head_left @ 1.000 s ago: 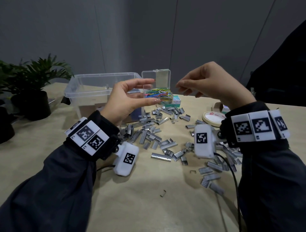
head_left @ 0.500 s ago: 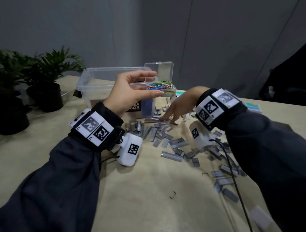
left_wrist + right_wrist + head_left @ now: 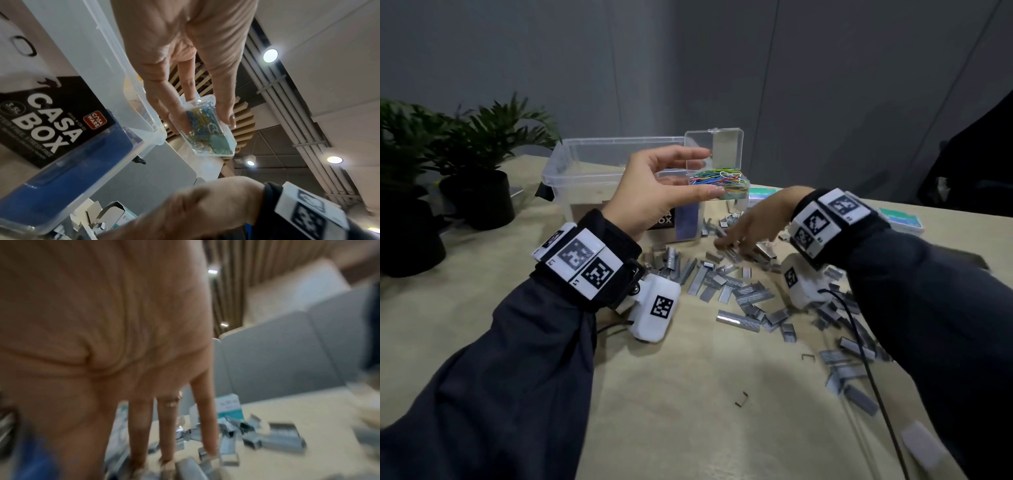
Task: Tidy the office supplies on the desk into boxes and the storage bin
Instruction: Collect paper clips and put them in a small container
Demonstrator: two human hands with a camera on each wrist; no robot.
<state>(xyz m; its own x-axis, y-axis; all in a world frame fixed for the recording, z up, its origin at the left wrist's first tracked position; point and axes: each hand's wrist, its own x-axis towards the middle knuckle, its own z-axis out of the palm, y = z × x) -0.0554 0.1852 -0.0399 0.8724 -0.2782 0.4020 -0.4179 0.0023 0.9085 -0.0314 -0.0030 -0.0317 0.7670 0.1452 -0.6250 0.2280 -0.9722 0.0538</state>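
Observation:
My left hand (image 3: 709, 173) holds a small clear box (image 3: 726, 183) of coloured paper clips in the air, thumb under it and fingers on its far side. Its lid (image 3: 726, 147) stands open. From below, the left wrist view shows the same box (image 3: 207, 129) pinched by my left hand (image 3: 202, 121). My right hand (image 3: 732, 245) reaches down onto a scattered pile of grey staple strips (image 3: 726, 284), and its straight fingers (image 3: 207, 426) touch the staples (image 3: 283, 439). The blurred right wrist view shows nothing held. The clear storage bin (image 3: 571, 164) stands behind the left hand.
Potted plants (image 3: 482, 192) stand at the desk's left edge. Teal staple boxes (image 3: 900, 219) lie at the back right, another (image 3: 760, 197) under the clip box. More staple strips (image 3: 856, 394) and a black cable (image 3: 873, 377) lie at the front right.
My right hand dropped from beside the clip box down onto the staple pile. The left hand kept the open box at about the same height.

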